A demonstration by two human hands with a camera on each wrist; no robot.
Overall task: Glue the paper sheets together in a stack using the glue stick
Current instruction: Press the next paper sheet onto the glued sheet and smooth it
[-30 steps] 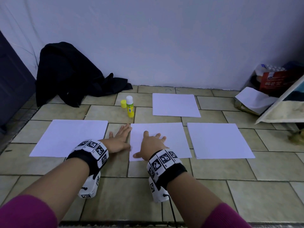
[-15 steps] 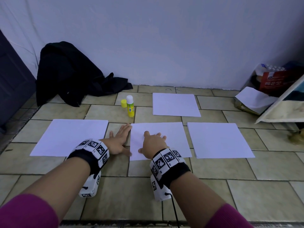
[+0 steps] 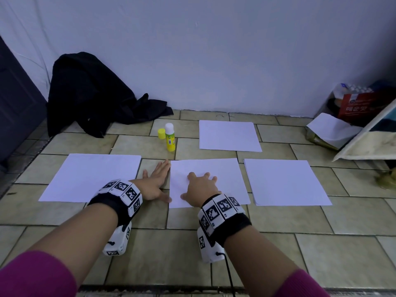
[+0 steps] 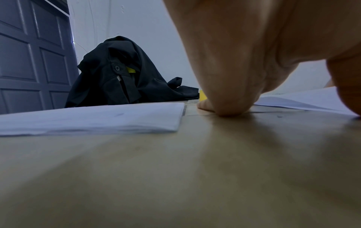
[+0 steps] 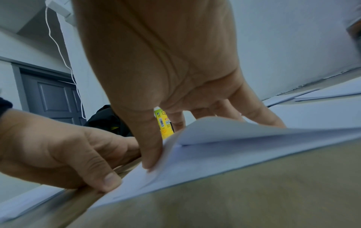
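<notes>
On middle sheet (image 3: 205, 181): right hand (image 3: 200, 190) pressing, thumb lifting left edge; left hand (image 3: 155, 183) flat beside it.

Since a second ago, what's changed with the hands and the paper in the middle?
Very little. The right hand has slid slightly right and nearer on the middle stack, its thumb drawing in toward the left edge, where the right wrist view shows the top sheet bowed up. The left hand stays flat on the floor beside the stack. Glue stick, cap and other sheets are unmoved.
</notes>
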